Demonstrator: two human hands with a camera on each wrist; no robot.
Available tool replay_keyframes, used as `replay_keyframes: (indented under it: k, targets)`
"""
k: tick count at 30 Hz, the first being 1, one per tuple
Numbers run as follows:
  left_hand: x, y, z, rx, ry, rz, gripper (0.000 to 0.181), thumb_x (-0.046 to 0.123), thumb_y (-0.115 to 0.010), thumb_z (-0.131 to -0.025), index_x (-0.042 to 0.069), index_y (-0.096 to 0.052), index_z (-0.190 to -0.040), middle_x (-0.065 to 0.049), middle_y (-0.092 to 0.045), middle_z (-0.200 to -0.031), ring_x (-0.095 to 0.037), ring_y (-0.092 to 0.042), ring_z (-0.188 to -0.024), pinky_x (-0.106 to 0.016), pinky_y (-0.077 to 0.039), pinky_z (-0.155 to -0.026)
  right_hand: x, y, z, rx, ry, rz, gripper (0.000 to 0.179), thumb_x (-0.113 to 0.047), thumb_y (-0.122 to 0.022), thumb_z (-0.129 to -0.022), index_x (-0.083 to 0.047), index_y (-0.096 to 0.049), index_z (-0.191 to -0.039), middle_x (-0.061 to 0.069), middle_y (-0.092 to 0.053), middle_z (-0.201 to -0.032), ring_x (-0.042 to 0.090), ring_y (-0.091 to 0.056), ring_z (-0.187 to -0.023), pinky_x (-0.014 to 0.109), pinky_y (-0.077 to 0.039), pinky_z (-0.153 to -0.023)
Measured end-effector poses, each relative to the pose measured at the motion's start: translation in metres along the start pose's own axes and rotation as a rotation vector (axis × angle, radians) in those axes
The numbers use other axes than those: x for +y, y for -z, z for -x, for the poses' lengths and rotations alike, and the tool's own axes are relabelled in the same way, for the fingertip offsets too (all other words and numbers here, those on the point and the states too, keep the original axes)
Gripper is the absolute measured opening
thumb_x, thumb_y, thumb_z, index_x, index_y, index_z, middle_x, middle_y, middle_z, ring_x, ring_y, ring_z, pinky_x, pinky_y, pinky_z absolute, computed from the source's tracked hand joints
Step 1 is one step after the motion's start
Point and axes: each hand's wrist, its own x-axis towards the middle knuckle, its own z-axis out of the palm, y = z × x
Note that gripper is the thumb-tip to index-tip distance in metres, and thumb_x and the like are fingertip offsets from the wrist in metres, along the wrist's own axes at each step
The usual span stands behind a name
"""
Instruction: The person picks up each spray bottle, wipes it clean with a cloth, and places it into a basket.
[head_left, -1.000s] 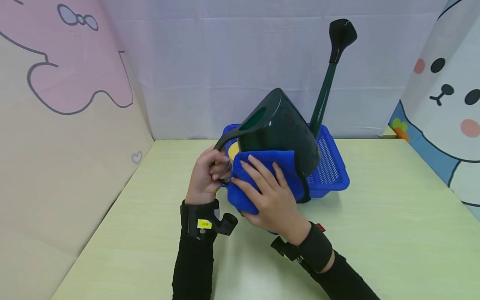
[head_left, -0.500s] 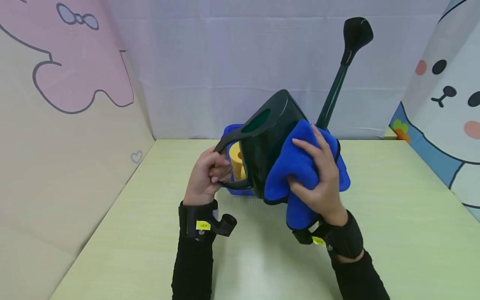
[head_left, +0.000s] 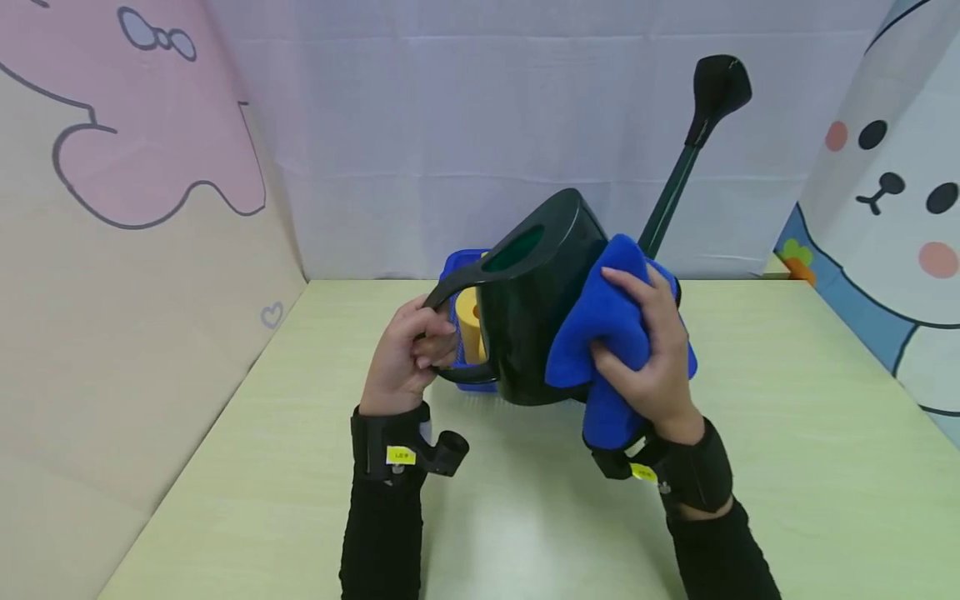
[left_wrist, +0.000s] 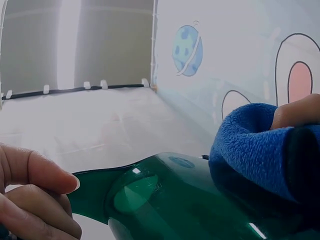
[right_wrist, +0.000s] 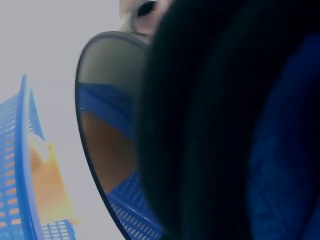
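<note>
A dark green watering can point(head_left: 525, 325) is held tilted above the table, its spout with a black rose pointing up to the right. My left hand point(head_left: 408, 354) grips its handle, fingers curled round it. In my right hand point(head_left: 652, 358) is a blue cloth point(head_left: 600, 333), bunched and pressed against the can's side near the spout's base. The left wrist view shows the cloth point(left_wrist: 255, 145) touching the glossy can point(left_wrist: 165, 200). In the right wrist view, cloth folds hide much of the can, and its shiny bottom point(right_wrist: 107, 135) mirrors a blue basket.
Behind the can, on the pale table point(head_left: 247, 467), stands a blue plastic basket point(head_left: 461, 260), mostly hidden. A yellow object point(head_left: 470, 325) sits in it. A white curtain point(head_left: 450, 125) hangs behind the table, with printed panels at both sides.
My right hand has moved the cloth from the can's near side rightward toward the spout's base. The can has shifted slightly right and down, still in my left hand.
</note>
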Motion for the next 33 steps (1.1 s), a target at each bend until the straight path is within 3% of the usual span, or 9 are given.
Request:
replay_keyframes:
  k: [5, 9, 12, 16, 19, 25, 29, 33]
  targets:
    - [0.0, -0.002, 0.0, 0.023, -0.005, 0.009, 0.028, -0.004, -0.033, -0.08, 0.015, -0.037, -0.059, 0.003, -0.023, -0.045, -0.011, -0.022, -0.038, -0.027, -0.009, -0.043, -0.01, -0.019, 0.005, -0.029, 0.173, 0.191, 0.062, -0.054, -0.053, -0.079, -0.007, -0.054, -0.118, 0.019, -0.041, -0.138, 0.034, -0.036, -0.131, 0.061, -0.03, -0.1]
    - [-0.001, -0.004, 0.0, 0.049, 0.0, 0.023, 0.027, -0.004, -0.034, -0.079, 0.015, -0.037, -0.06, 0.004, -0.023, -0.045, -0.008, -0.025, -0.036, -0.026, -0.009, -0.043, -0.018, -0.034, 0.01, -0.122, 0.323, 0.348, 0.056, -0.055, -0.049, -0.081, -0.01, -0.057, -0.113, 0.021, -0.047, -0.131, 0.039, -0.033, -0.132, 0.062, -0.027, -0.102]
    - [-0.002, -0.006, -0.001, 0.065, 0.011, 0.015, 0.025, -0.004, -0.035, -0.079, 0.014, -0.04, -0.063, 0.006, -0.026, -0.045, -0.005, -0.028, -0.036, -0.025, -0.011, -0.042, -0.023, -0.043, 0.015, -0.219, 0.4, 0.46, 0.054, -0.049, -0.059, -0.076, -0.011, -0.059, -0.115, 0.02, -0.049, -0.129, 0.039, -0.033, -0.131, 0.061, -0.025, -0.103]
    - [-0.005, -0.008, -0.003, 0.068, 0.026, -0.005, 0.025, -0.003, -0.036, -0.08, 0.014, -0.043, -0.063, 0.009, -0.031, -0.044, -0.004, -0.03, -0.036, -0.021, -0.017, -0.041, -0.03, -0.055, 0.021, -0.354, 0.446, 0.59, 0.067, -0.045, -0.075, -0.062, -0.013, -0.058, -0.118, 0.017, -0.05, -0.132, 0.036, -0.034, -0.131, 0.055, -0.023, -0.108]
    - [-0.006, -0.008, -0.004, 0.064, 0.034, -0.018, 0.026, -0.003, -0.037, -0.08, 0.014, -0.043, -0.062, 0.01, -0.034, -0.044, -0.004, -0.031, -0.036, -0.018, -0.022, -0.04, -0.033, -0.059, 0.024, -0.415, 0.46, 0.646, 0.073, -0.046, -0.078, -0.058, -0.013, -0.057, -0.12, 0.014, -0.05, -0.133, 0.034, -0.035, -0.132, 0.051, -0.021, -0.11]
    - [-0.006, -0.009, -0.004, 0.018, 0.032, -0.004, 0.026, -0.002, -0.035, -0.081, 0.014, -0.044, -0.062, 0.008, -0.033, -0.044, -0.007, -0.029, -0.036, -0.021, -0.019, -0.041, -0.034, -0.051, 0.018, -0.398, 0.445, 0.57, 0.073, -0.041, -0.081, -0.055, -0.011, -0.059, -0.118, 0.015, -0.052, -0.131, 0.033, -0.037, -0.131, 0.048, -0.02, -0.112]
    - [-0.006, -0.01, -0.004, 0.017, 0.051, -0.007, 0.026, -0.001, -0.036, -0.08, 0.014, -0.044, -0.061, 0.008, -0.032, -0.044, -0.006, -0.03, -0.036, -0.023, -0.016, -0.041, -0.032, -0.037, 0.012, -0.32, 0.414, 0.437, 0.058, -0.047, -0.066, -0.072, -0.01, -0.06, -0.115, 0.019, -0.052, -0.129, 0.034, -0.035, -0.132, 0.051, -0.021, -0.11]
    - [-0.006, -0.01, -0.004, 0.02, 0.075, -0.019, 0.026, -0.001, -0.038, -0.078, 0.014, -0.042, -0.058, 0.008, -0.031, -0.043, -0.006, -0.031, -0.035, -0.024, -0.014, -0.042, -0.029, -0.022, 0.006, -0.194, 0.331, 0.272, 0.058, -0.056, -0.048, -0.081, -0.01, -0.059, -0.115, 0.018, -0.051, -0.13, 0.032, -0.033, -0.134, 0.053, -0.02, -0.109]
